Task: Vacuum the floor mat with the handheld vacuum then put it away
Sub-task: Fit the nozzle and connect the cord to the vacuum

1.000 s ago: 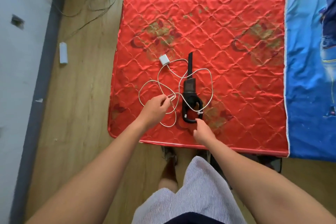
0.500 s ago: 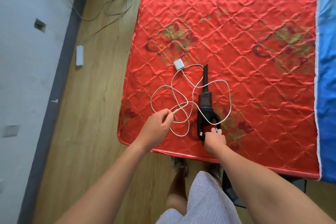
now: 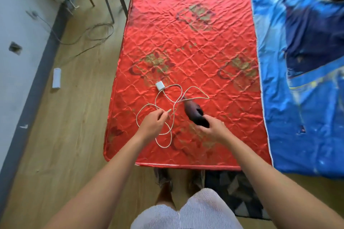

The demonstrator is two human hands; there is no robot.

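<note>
Opening step, by the look of it: parting the handheld vacuum [image 3: 192, 112] from its charging cable [image 3: 163, 96] ahead of any cleaning of the floor mat [image 3: 186, 33]. Gripped in the right hand [image 3: 212, 130], fingers [image 3: 216, 121] curled round the rear handle, nozzle aimed toward eleven o'clock. Placed over the six o'clock half of the mat, a little right of its midline. Too blurred to say whether lifted clear or touching the fabric. At nine o'clock of the vacuum, the left hand [image 3: 151, 125], pinching the cable's free plug end, apart from the vacuum body.

Next, probably: drop the plug, then clear the loops and the adapter [image 3: 160, 86] off toward nine o'clock, onto the wood floor [image 3: 74, 117], to avoid dragging or sucking at them. One loop crossing the nozzle tip, so better to lift the vacuum straight out than to sweep it sideways.

Mat: red quilted satin, glossy, diamond-stitched and puckered, with faded gold and dark floral patches. Slippery, likely to ripple under a pushed nozzle, hence light strokes. Cable: thin, pale, limp, in several overlapping loops. Adapter: small white rounded block at eleven o'clock of the vacuum. Vacuum: dark, hard, tapering to a narrow snout. At three o'clock, along the mat's edge, a blue printed cover [image 3: 297, 98], soft and creased.
</note>
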